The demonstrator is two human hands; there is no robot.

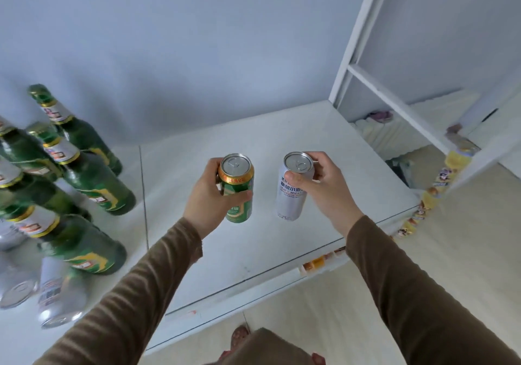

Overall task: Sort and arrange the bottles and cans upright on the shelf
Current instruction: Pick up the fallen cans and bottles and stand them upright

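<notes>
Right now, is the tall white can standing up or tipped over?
Standing up. The tall white can has its silver top facing upward, with the right hand gripping it near the rim.

Surface: flat white shelf top [282, 144].
Left of its seam: upright green glass bottles [93, 178], silver cans [56, 294].

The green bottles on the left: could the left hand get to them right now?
Probably not at once: the left hand already grips a green can. Nothing blocks the way to the green bottles; it would need to set the can down first.
</notes>
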